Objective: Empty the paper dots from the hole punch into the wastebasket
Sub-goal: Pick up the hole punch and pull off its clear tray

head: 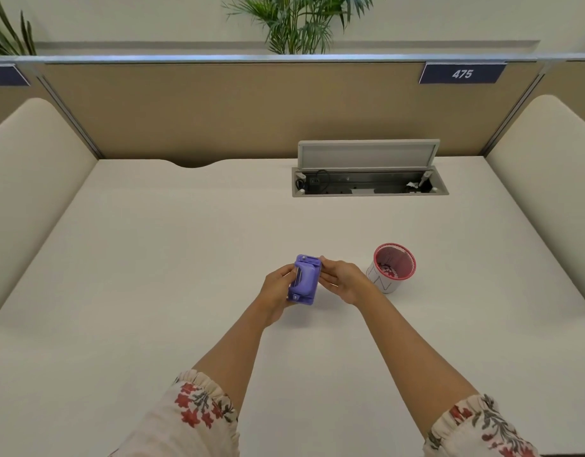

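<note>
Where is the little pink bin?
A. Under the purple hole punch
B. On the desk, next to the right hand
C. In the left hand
B: the pink bin stands on the desk beside the right hand, while both hands hold the hole punch.

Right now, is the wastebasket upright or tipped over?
Upright: the wastebasket stands on the desk, pink rim facing up, beside the right hand.

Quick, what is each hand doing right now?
Left hand: closed on the left side of the purple hole punch.
Right hand: fingers on the punch's right side, helping hold it.
</note>
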Motion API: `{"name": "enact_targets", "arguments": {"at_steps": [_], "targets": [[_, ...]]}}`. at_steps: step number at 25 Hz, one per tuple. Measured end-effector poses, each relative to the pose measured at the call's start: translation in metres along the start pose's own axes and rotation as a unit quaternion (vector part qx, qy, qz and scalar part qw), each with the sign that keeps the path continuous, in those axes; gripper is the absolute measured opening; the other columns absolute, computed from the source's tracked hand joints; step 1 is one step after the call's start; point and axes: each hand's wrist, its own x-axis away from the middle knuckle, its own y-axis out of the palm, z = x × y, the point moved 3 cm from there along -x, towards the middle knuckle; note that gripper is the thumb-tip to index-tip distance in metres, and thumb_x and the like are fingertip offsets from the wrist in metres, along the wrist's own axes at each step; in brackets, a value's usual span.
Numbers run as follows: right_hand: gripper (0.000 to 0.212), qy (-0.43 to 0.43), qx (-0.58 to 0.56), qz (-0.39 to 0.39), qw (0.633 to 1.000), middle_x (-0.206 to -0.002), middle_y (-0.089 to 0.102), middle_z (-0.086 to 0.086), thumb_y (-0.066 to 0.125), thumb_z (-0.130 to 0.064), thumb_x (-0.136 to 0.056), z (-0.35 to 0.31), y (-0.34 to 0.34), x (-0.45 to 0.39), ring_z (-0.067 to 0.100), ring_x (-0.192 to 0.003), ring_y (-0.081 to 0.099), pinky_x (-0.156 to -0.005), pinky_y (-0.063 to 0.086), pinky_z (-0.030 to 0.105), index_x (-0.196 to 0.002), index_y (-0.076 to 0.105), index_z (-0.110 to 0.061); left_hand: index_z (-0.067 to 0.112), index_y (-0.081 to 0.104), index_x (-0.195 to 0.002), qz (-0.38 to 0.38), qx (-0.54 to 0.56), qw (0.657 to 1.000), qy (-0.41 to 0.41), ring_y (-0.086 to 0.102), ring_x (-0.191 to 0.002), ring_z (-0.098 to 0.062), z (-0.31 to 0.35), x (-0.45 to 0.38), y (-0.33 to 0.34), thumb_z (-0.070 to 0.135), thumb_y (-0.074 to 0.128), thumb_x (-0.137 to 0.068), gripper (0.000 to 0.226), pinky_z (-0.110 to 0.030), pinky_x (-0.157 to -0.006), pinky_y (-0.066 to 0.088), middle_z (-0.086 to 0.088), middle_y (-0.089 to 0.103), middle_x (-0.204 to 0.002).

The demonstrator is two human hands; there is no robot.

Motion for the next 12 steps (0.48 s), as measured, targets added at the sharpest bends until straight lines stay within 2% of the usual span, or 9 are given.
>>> {"name": "enact_targets", "arguments": {"at_steps": [3,5,8,10,12], "targets": [[0.018,0.012,0.012,0.017,1.000,-0.090,0.074,0.004,0.061,-0.022,-0.096,-0.003,0.002,0.000,0.012,-0.078,0.069,-0.067,0.055,0.020,-0.101,0.069,-0.007,0.024,0.072,-0.109,-0.009,0.011,1.000,-0.003,0.069,-0.087,-0.017,0.001,0.001,0.002,0.022,0.052,-0.101,0.022,-0.036,-0.068,0.061,0.004,0.074,-0.100],[0.014,-0.022,0.029,0.045,0.998,-0.096,0.074,0.008,0.062,-0.020,-0.095,-0.006,0.006,0.001,0.015,-0.080,0.071,-0.067,0.057,0.022,-0.095,0.070,-0.008,0.022,0.070,-0.110,0.001,0.013,1.000,-0.002,0.069,-0.084,-0.017,0.001,0.000,0.004,0.024,0.052,-0.101,0.020,-0.034,-0.065,0.060,0.002,0.073,-0.098],[0.015,-0.133,0.128,0.134,0.974,-0.105,0.073,0.010,0.058,-0.025,-0.095,-0.010,0.014,0.006,0.023,-0.093,0.070,-0.084,0.057,0.032,-0.089,0.067,-0.014,0.021,0.067,-0.108,0.019,0.023,1.000,-0.001,0.070,-0.082,-0.020,0.003,-0.001,0.007,0.025,0.053,-0.101,0.017,-0.032,-0.061,0.059,-0.001,0.074,-0.096],[0.025,-0.202,0.205,0.167,0.943,-0.100,0.072,0.003,0.057,-0.035,-0.095,-0.008,0.021,0.014,0.018,-0.088,0.067,-0.076,0.051,0.025,-0.096,0.066,-0.012,0.020,0.063,-0.112,0.025,0.035,0.999,0.003,0.070,-0.084,-0.022,0.005,-0.002,0.008,0.026,0.051,-0.102,0.017,-0.034,-0.063,0.060,-0.003,0.074,-0.098],[0.030,-0.229,0.228,0.152,0.934,-0.091,0.070,-0.002,0.059,-0.039,-0.094,-0.001,0.026,0.020,0.011,-0.078,0.064,-0.065,0.045,0.018,-0.098,0.068,-0.011,0.018,0.059,-0.116,0.027,0.046,0.999,0.010,0.070,-0.088,-0.025,0.007,-0.002,0.010,0.027,0.050,-0.103,0.019,-0.037,-0.066,0.061,-0.006,0.073,-0.104]]}}
